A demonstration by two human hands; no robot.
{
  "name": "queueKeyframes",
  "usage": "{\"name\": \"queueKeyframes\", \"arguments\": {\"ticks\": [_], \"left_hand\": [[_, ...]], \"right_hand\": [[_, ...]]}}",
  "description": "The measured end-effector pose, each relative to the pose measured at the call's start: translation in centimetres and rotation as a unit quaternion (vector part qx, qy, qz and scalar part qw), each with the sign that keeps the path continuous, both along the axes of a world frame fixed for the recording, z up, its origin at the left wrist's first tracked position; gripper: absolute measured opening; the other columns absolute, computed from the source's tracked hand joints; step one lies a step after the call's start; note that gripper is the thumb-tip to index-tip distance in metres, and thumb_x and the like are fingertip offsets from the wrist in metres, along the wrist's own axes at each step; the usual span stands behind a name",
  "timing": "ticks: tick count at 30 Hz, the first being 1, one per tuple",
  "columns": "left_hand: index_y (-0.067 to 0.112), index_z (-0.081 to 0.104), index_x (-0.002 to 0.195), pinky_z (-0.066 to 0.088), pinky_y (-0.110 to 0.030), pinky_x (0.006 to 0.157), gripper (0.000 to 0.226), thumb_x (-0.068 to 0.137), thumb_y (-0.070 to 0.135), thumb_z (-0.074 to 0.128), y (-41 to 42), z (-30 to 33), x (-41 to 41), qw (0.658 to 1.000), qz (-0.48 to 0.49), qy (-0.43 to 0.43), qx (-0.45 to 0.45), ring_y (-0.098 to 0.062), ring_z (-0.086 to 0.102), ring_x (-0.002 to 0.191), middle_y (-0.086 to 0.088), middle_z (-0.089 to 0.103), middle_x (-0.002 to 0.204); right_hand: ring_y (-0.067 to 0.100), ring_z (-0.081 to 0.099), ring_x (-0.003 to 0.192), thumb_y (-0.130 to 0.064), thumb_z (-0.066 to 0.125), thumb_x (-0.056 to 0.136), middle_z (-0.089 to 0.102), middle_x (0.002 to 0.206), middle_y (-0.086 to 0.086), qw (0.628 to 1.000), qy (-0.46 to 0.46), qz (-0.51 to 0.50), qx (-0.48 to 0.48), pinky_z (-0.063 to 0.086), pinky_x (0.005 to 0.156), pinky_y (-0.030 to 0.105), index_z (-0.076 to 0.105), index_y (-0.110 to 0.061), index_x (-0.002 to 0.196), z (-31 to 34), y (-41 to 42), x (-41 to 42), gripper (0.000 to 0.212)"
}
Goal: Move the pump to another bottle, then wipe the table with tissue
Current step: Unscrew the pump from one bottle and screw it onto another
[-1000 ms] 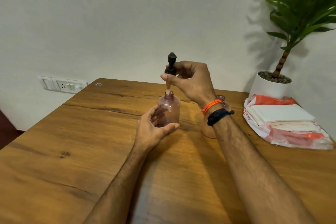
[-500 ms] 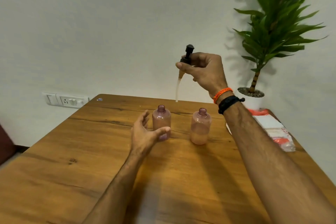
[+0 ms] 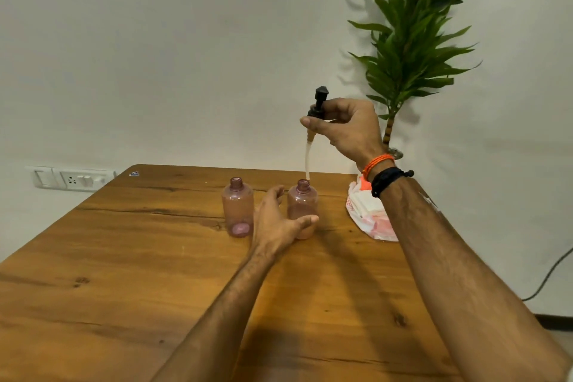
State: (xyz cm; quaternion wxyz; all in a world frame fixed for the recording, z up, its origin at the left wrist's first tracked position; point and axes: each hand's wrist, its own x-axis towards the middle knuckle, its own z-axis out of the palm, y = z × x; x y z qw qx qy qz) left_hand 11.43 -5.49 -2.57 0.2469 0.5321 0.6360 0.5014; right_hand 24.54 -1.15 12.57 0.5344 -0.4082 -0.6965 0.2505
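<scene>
Right hand (image 3: 347,130) pinches the black pump (image 3: 317,104) by its collar, dip tube (image 3: 308,158) tip seemingly just above the right bottle (image 3: 302,209) neck; left hand (image 3: 279,223), fingers spread, barely steadies it, so a missed neck could tip it.

Pump (image 3: 317,108) now over the right bottle (image 3: 302,209), left hand (image 3: 276,220) off the left bottle (image 3: 237,208), reaching there.

table (image 3: 155,257): wooden | two bottles (image 3: 237,208) (image 3: 302,205) stood upright, near each other | tissue pack (image 3: 369,214) laid at right edge
</scene>
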Motion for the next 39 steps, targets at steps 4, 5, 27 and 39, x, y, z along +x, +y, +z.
{"name": "queueKeyframes", "arguments": {"ticks": [4, 5, 27, 39], "left_hand": [[0.019, 0.044, 0.141, 0.048, -0.038, 0.105, 0.098, 0.058, 0.039, 0.092, 1.5, -1.0, 1.1, 1.000, 0.000, -0.027, -0.012, -0.021, 0.053, 0.129, -0.002, 0.055, 0.142], [0.020, 0.046, 0.139, 0.048, -0.038, 0.105, 0.095, 0.058, 0.038, 0.092, 1.7, -1.2, 1.3, 1.000, 0.006, -0.029, -0.007, -0.020, 0.054, 0.127, -0.001, 0.056, 0.140], [0.037, 0.050, 0.125, 0.055, -0.034, 0.095, 0.074, 0.061, 0.046, 0.087, 2.7, -3.9, 0.3, 0.998, 0.013, -0.016, 0.065, -0.004, 0.061, 0.107, 0.015, 0.062, 0.118], [0.034, 0.049, 0.133, 0.055, -0.033, 0.098, 0.077, 0.065, 0.043, 0.086, 2.8, -4.9, 0.2, 0.995, 0.000, -0.037, 0.090, -0.004, 0.061, 0.112, 0.016, 0.061, 0.122]], "right_hand": [[0.013, 0.069, 0.091, -0.034, 0.083, 0.071, 0.075, 0.099, 0.001, 1.000, -0.003, -0.007, 0.003, 0.057, 0.083, 0.040, 0.073, -0.013, 0.105, -0.4, 0.2, 0.5, 0.041], [0.013, 0.069, 0.090, -0.034, 0.083, 0.071, 0.075, 0.099, 0.001, 1.000, -0.003, -0.007, 0.003, 0.058, 0.083, 0.040, 0.073, -0.012, 0.105, -0.5, 0.3, 0.4, 0.042], [0.005, 0.068, 0.085, -0.037, 0.087, 0.063, 0.074, 0.092, -0.007, 0.994, -0.050, -0.015, -0.096, 0.054, 0.076, 0.018, 0.073, -0.018, 0.100, -10.4, 2.4, -0.7, 0.043], [-0.006, 0.062, 0.067, -0.059, 0.085, 0.045, 0.065, 0.073, -0.018, 0.994, -0.072, -0.051, -0.072, 0.051, 0.060, 0.009, 0.062, -0.029, 0.081, -11.7, 2.8, -1.2, 0.052]]}}
